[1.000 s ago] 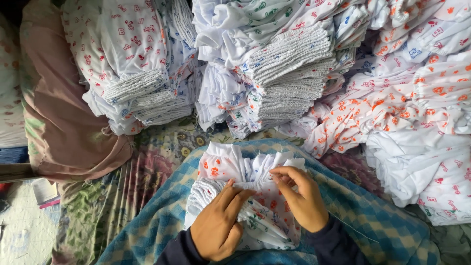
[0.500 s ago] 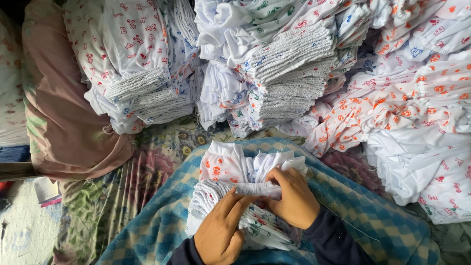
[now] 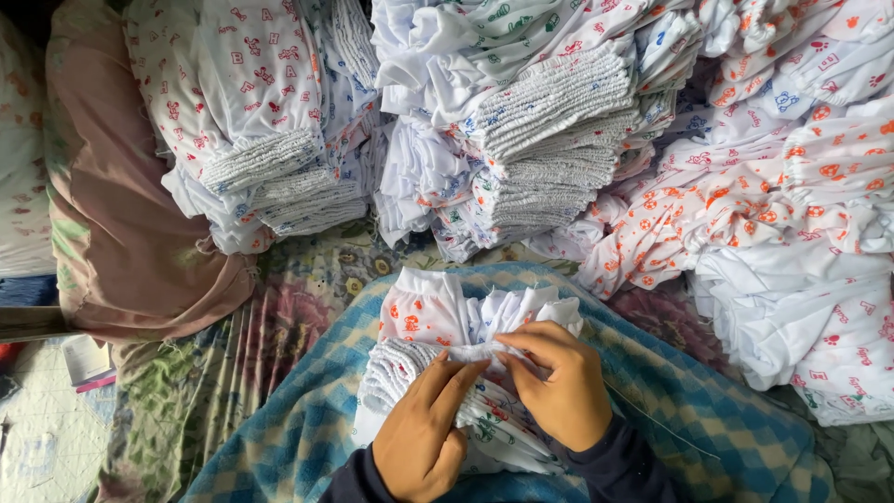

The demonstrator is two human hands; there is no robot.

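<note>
A small bundle of white printed baby garments (image 3: pixel 438 321) with ribbed waistbands lies on a blue checked cloth (image 3: pixel 670 410) over my lap. My left hand (image 3: pixel 424 433) presses its fingers on the bundle's ribbed edge at the middle. My right hand (image 3: pixel 559 382) pinches a strip of white cloth across the top of the bundle, fingertips touching those of the left. Red and orange prints show on the top garment.
Tall stacks of folded printed garments (image 3: pixel 540 140) fill the back, another stack (image 3: pixel 261 140) at the left and a loose heap (image 3: pixel 801 214) at the right. A pink cushion (image 3: pixel 121 233) sits far left on a floral sheet (image 3: pixel 233 373).
My right hand has moved left and down over the bundle to meet the left hand. The bundle looks tighter and the garment flaps at its top have been drawn in.
</note>
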